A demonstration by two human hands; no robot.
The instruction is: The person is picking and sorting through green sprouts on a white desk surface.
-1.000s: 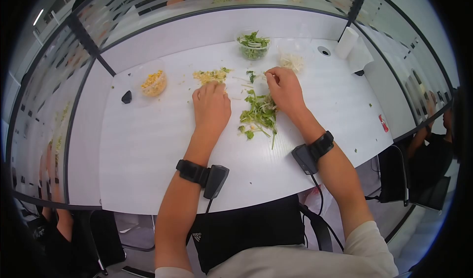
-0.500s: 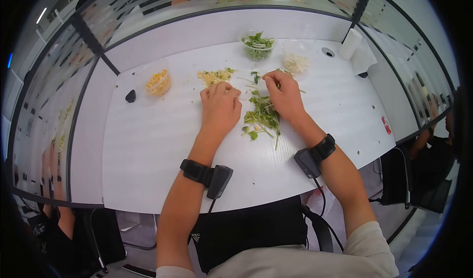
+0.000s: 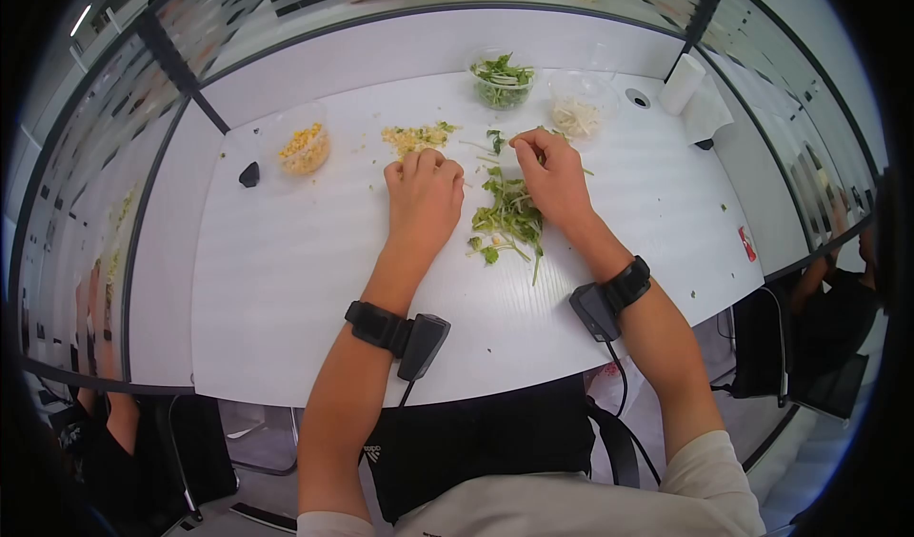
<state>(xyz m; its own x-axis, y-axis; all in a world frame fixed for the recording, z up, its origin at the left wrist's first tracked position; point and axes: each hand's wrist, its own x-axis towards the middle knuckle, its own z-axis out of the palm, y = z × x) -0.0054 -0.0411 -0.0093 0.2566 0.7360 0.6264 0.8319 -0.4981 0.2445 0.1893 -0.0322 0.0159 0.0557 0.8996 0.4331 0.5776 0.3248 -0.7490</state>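
Note:
My left hand (image 3: 426,194) rests low over the table with its fingers curled, just below a pile of yellow corn bits mixed with green scraps (image 3: 419,138). Whatever lies under those fingertips is hidden. My right hand (image 3: 554,177) is closed in a pinch, thumb against forefinger, above the right edge of the loose leafy greens (image 3: 509,215); anything in the pinch is too small to name. A small green sprig (image 3: 495,141) lies just left of its fingertips, with thin pale stems around it.
A clear bowl of corn (image 3: 305,149) stands at the left near a black object (image 3: 249,174). At the back are a clear bowl of greens (image 3: 502,82) and one of bean sprouts (image 3: 575,116). A paper roll (image 3: 681,86) and a red wrapper (image 3: 746,244) are at the right.
My left hand has shifted slightly, its fingers curling down more toward the corn pile. The right hand stays nearly in place, still pinched. The view has tilted a little.

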